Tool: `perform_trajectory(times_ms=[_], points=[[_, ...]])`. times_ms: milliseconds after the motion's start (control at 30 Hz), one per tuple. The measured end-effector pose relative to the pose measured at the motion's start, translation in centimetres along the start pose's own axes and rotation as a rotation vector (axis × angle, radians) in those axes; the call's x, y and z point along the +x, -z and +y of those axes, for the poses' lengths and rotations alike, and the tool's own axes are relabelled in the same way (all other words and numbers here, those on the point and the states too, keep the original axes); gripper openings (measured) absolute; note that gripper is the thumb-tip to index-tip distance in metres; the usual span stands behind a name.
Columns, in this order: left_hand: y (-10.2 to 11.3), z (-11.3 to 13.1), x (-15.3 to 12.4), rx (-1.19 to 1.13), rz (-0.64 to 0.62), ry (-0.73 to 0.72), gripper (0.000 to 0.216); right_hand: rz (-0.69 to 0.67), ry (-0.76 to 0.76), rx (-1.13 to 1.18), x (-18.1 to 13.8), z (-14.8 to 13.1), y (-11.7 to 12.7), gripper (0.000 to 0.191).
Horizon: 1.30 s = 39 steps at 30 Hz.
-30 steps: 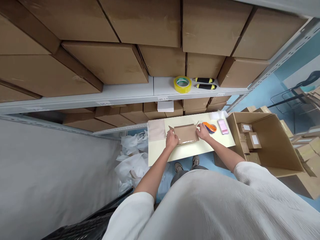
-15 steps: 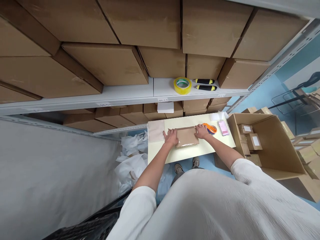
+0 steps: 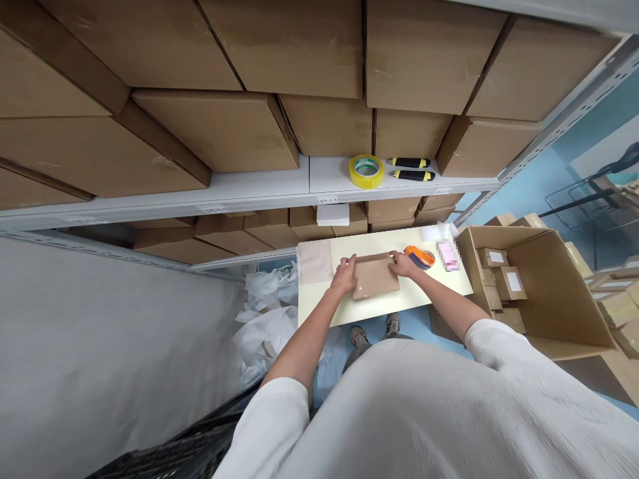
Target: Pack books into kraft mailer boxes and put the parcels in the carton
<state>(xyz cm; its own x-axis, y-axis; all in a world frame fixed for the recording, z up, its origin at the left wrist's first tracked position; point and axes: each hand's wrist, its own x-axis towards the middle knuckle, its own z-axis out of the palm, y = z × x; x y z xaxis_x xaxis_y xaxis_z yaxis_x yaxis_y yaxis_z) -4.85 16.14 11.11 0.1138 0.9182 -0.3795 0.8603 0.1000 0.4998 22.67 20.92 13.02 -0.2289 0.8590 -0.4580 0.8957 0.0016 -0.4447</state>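
Observation:
A flat brown cardboard box (image 3: 377,276) lies on the pale yellow tabletop (image 3: 319,303) in front of me. My left hand (image 3: 344,274) grips its left end, with the fingers at the far corner. At the opposite end, my right hand (image 3: 401,264) holds the far right corner between thumb and fingers. Just right of that hand rests an orange tape dispenser (image 3: 418,257). Beyond the dispenser is a pink blurred item (image 3: 448,255). The undersides of the box and some fingertips are hidden.
A large open carton (image 3: 564,286) with several small labelled boxes stands right of the table. On the shelf ahead sit a yellow tape roll (image 3: 366,172) and two utility knives (image 3: 412,169). White plastic bags (image 3: 269,313) heap at the left. Stacked cartons (image 3: 219,126) fill the shelving.
The box's near edge has tipped slightly, so more of its top face shows. My left fingers have shifted from its side up to the far left corner.

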Motion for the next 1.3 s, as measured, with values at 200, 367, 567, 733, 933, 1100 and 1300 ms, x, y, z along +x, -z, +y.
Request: perform_trajectory(times_ms=[200,367,567,733,933,1100,1300], points=[[1.2,0.3,0.5,-0.248,0.278,-0.028,0.073,0.253,0.086,0.186,0.5,-0.2,0.4,0.062],[1.4,0.6,0.5,-0.328,0.344,-0.047,0.066,0.361,0.086,0.263,0.7,-0.2,0.4,0.063],[0.7,1.0,-0.3,-0.200,0.283,0.025,0.062,0.199,-0.016,0.189,-0.3,-0.6,0.1,0.060],[1.2,1.1,-0.7,-0.209,0.292,0.112,0.054,0.173,-0.031,0.246,-1.1,-1.0,0.5,0.051],[2.2,0.3,-0.9,-0.296,0.296,0.110,0.035,0.179,-0.081,0.288,-1.4,-0.9,0.9,0.042],[2.2,-0.4,-1.3,-0.244,0.226,0.066,0.032,0.170,0.001,0.205,-1.2,-0.5,0.8,0.043],[1.4,-0.8,-2.5,0.000,0.116,-0.003,0.068,0.135,0.193,0.167,-1.9,-0.1,0.9,0.056]])
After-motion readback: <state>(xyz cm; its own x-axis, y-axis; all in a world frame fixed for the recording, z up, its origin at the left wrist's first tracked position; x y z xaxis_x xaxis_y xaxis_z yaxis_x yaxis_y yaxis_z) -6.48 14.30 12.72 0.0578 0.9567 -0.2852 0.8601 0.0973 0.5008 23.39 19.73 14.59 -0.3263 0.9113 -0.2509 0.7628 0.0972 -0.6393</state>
